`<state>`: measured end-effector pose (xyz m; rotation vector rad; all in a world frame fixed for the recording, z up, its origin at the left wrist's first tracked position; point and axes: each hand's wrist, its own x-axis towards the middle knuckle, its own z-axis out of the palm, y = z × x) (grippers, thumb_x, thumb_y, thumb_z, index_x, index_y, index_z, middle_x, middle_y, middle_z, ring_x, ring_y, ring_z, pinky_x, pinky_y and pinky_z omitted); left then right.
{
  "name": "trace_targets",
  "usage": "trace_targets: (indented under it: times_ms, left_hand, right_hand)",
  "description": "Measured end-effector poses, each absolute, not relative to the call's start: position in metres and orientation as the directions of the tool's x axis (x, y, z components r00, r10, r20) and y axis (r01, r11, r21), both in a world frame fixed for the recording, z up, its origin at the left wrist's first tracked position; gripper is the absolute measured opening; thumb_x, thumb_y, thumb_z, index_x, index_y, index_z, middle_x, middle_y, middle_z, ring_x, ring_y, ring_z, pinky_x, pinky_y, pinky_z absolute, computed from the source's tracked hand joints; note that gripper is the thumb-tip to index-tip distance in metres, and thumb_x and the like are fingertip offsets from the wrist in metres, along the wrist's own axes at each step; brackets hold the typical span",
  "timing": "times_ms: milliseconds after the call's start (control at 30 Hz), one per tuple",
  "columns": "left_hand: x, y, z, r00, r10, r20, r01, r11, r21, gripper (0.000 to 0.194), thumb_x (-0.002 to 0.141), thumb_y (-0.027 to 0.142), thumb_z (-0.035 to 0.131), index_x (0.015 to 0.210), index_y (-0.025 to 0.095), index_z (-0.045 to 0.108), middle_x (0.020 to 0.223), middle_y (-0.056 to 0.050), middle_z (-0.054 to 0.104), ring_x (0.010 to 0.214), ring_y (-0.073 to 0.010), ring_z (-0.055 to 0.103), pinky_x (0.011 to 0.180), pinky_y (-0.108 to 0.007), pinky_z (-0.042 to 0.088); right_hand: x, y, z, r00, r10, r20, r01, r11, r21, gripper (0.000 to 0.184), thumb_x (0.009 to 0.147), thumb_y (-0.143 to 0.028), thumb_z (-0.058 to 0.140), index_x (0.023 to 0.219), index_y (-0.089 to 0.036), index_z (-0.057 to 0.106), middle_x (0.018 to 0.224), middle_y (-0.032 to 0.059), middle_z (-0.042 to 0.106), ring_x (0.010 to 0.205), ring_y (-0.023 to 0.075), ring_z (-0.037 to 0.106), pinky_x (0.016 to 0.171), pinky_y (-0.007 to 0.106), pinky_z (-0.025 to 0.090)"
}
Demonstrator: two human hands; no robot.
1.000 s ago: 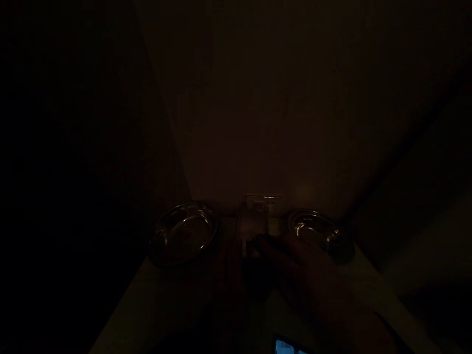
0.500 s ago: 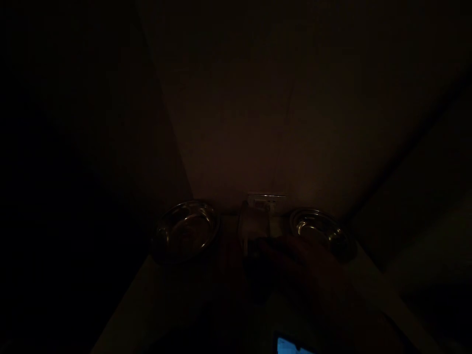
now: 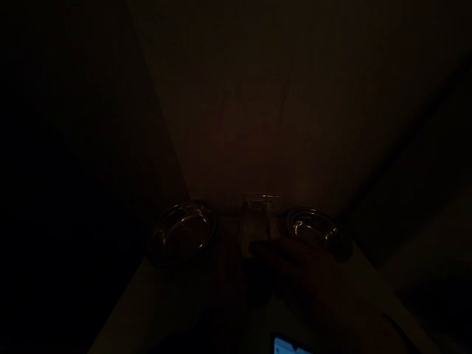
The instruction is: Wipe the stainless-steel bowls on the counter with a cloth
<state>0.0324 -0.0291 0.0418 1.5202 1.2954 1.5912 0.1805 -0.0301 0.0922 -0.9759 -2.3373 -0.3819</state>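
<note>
The scene is very dark. My right hand (image 3: 306,275) reaches forward over a pale surface (image 3: 140,300), its fingertips at a small pale object (image 3: 254,228) standing between two shiny metal bowls. The darkness hides whether the fingers grip it. One metal bowl (image 3: 182,233) sits to the left and another metal bowl (image 3: 313,228) to the right, just beyond the hand. My left hand is not visible.
A small light box-like thing (image 3: 262,200) stands against the wall (image 3: 258,123) behind the pale object. A glowing blue screen (image 3: 285,346) shows at the bottom edge. Dark walls close in on both sides.
The hand has stayed at the pale object with only a slight shift. The picture has grown a little darker.
</note>
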Motion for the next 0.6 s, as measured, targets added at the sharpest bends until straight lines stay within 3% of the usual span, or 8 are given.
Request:
trace_targets:
  times_ms: [167,433,600]
  left_hand:
    - [0.039,-0.037,0.037,-0.197,0.897,0.395,0.215,-0.353,0.911,0.027,0.090,0.033,0.050,0.111,0.018,0.058,0.113,-0.009,0.060,0.092,-0.0155,0.060,0.079,-0.035,0.052]
    - [0.037,-0.035,0.038,-0.215,0.906,0.364,0.217,-0.319,0.923,0.029,0.089,0.034,0.050,0.113,0.018,0.057,0.116,-0.008,0.058,0.096,-0.0177,0.059,0.082,-0.038,0.052]
    - [0.036,-0.032,0.040,-0.224,0.913,0.342,0.213,-0.297,0.931,0.032,0.088,0.034,0.052,0.115,0.017,0.056,0.117,-0.009,0.058,0.099,-0.0192,0.059,0.083,-0.040,0.051]
  right_hand:
    - [0.192,-0.017,0.092,-0.523,0.579,0.625,0.780,0.621,0.078,0.035,0.087,-0.013,0.038,0.110,-0.014,0.064,0.086,0.0104,0.067,0.065,0.0190,0.062,0.055,0.031,0.050]
    - [0.186,-0.027,0.093,-0.584,0.596,0.551,0.733,0.679,0.042,0.039,0.081,-0.010,0.051,0.117,-0.021,0.061,0.086,0.0046,0.067,0.068,0.0164,0.060,0.057,0.027,0.045]
    - [0.184,-0.029,0.094,-0.605,0.588,0.538,0.701,0.714,0.008,0.042,0.080,-0.008,0.049,0.118,-0.022,0.060,0.091,0.0046,0.068,0.070,0.0160,0.060,0.058,0.027,0.046]
